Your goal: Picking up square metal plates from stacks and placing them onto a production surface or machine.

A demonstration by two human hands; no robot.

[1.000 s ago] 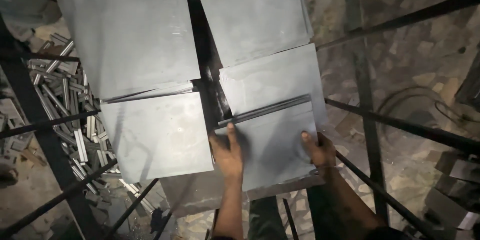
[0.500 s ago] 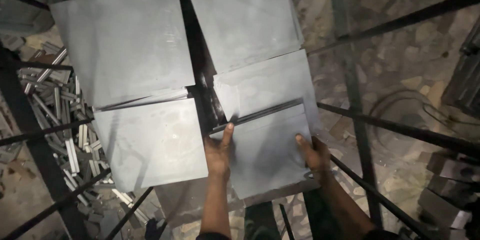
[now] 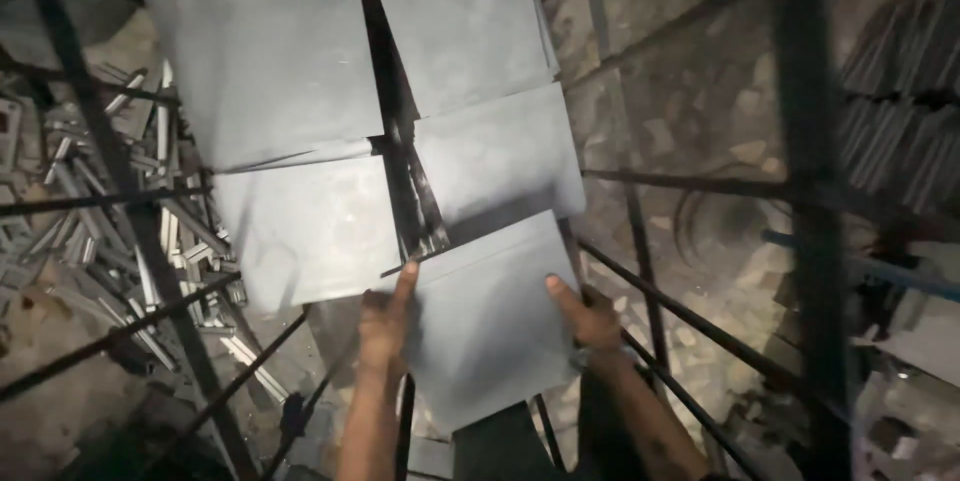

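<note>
A grey square metal sheet [image 3: 490,316] is held flat between both hands, low in the middle of the head view. My left hand [image 3: 383,319] grips its left edge with the forefinger stretched up along it. My right hand [image 3: 587,314] grips its right edge. The sheet's far edge overlaps another grey sheet [image 3: 495,159] lying beyond it. More sheets lie on the dark metal frame: one at the left [image 3: 305,229], one at the upper left [image 3: 265,61], one at the top [image 3: 455,16].
Thin black frame bars [image 3: 690,326] cross the view at the right and left. A heap of short pale metal strips [image 3: 120,231] lies on the floor at the left. Stone floor [image 3: 700,121] shows through the frame at the right. A stack of dark ribbed pieces [image 3: 900,111] stands at the far right.
Both hands have drawn the held sheet toward me, away from the sheet beyond it. The view has shifted, so the sheets sit more to the left and lower.
</note>
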